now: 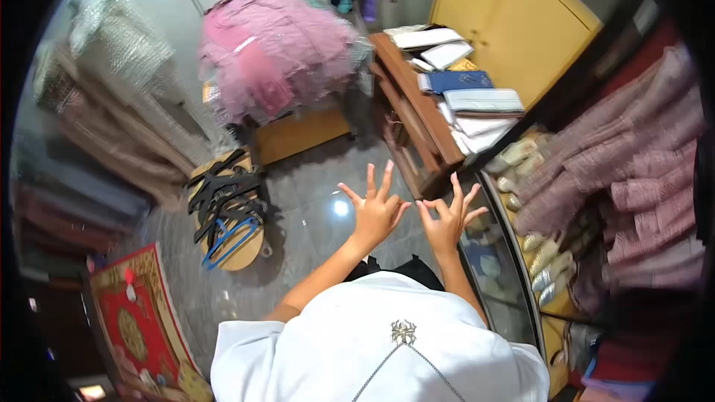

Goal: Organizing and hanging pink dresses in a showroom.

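Both of my hands are raised in front of my white shirt, over the grey tiled floor point(313, 195). On my left hand point(375, 213) the thumb and index finger come together in a ring while the other fingers spread upward. My right hand point(445, 218) makes a matching ring, its other fingers fanned out. The pinched tips of the two hands are close to each other, and I see nothing held in either. A brown wooden cabinet point(419, 117) stands just beyond them. To the right of my right hand is a glass display case point(491, 262).
Black hangers point(223, 195) and a blue hanger point(232, 243) lie on a round stool point(243, 257). A pink tulle garment pile point(290, 50) is ahead. Hanging clothes point(117, 84) line the left; shoes point(544, 268) and mauve garments point(625, 173) are right. A red rug point(139, 312) lies lower left.
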Available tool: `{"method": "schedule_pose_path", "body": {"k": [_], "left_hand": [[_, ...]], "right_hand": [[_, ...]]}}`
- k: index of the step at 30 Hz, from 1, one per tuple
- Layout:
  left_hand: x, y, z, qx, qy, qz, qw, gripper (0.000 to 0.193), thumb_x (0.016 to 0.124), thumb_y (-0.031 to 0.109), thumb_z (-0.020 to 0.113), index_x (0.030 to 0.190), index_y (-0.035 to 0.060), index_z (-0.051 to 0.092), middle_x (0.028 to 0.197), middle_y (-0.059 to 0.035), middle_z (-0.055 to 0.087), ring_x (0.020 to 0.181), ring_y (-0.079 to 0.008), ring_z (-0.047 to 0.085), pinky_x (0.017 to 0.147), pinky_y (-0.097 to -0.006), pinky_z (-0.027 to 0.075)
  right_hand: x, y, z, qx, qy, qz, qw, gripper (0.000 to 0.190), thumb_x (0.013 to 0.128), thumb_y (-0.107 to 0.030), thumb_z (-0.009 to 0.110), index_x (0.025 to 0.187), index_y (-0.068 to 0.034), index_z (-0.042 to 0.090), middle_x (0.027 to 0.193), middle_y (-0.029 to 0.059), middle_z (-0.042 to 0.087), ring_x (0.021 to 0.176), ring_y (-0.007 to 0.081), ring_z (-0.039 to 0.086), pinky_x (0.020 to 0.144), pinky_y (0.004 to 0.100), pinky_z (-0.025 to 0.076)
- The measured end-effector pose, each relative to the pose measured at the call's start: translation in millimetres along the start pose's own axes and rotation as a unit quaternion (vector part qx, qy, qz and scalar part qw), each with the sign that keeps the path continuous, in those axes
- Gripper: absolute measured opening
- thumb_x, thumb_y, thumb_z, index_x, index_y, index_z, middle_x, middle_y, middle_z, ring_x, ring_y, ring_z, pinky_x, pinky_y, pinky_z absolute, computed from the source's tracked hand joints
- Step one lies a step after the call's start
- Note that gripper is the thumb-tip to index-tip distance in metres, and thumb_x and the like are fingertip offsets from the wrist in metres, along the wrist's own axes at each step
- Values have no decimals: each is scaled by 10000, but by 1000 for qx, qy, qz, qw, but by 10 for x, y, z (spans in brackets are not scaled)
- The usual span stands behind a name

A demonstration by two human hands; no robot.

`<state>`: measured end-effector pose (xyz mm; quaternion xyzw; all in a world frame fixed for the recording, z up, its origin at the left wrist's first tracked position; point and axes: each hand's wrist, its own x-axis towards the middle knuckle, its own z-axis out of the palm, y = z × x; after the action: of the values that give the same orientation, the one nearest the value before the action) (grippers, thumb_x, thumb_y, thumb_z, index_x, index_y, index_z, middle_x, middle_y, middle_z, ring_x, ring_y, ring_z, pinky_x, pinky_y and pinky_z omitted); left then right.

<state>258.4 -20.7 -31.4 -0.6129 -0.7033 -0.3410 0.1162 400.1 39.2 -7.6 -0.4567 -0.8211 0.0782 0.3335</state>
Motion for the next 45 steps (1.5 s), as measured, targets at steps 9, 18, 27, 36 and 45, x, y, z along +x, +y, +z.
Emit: {"method": "schedule_pose_path", "body": {"k": [9, 18, 27, 36, 45], "left_hand": [[170, -1381, -551, 145, 149, -160, 965, 101, 744, 292, 688, 715, 196, 672, 1448, -89, 277, 1364, -395, 25, 885, -734, -137], [910, -2921, -395, 221, 77, -317, 919, 780, 744, 484, 642, 1400, 240, 297, 1470, -241, 18, 1344, -451, -26, 865, -757, -71], [2001, -4123, -241, 236, 34, -351, 905, 1040, 597, 621, 672, 1432, 281, 155, 1477, -218, -29, 1347, -437, 18, 839, -794, 53], [2191, -5168, -31, 201, 3, -387, 900, 899, 696, 556, 635, 1422, 228, 219, 1452, -280, -10, 1329, -478, 35, 853, -783, 38], [3919, -6877, -90, 215, 118, -317, 916, 629, 826, 378, 526, 1382, 162, 323, 1464, -245, 58, 1344, -436, 75, 890, -764, 17]], "right_hand": [[930, -891, 1103, 85, -13, -176, 981, 60, 728, -258, 705, 776, -223, 706, 1412, 52, 331, 1350, 427, 47, 946, 700, -94], [2326, -1336, 2476, 95, -27, -197, 975, 481, 764, -364, 660, 1226, -297, 546, 1476, 176, 102, 1326, 482, -74, 921, 719, -77], [4316, -2346, 4263, 45, -144, -296, 943, 1026, 580, -592, 696, 1420, -336, 165, 1489, 154, -51, 1333, 458, -61, 855, 795, 45], [5027, -2998, 5183, -156, -490, -188, 837, 1264, 466, -659, 741, 1395, -411, -81, 1452, 82, -268, 1329, 371, -216, 875, 789, 32], [5028, -2869, 5257, -124, -492, -176, 843, 1239, 441, -631, 756, 1413, -398, 24, 1470, 102, -218, 1337, 402, -169, 846, 799, 13]]}}
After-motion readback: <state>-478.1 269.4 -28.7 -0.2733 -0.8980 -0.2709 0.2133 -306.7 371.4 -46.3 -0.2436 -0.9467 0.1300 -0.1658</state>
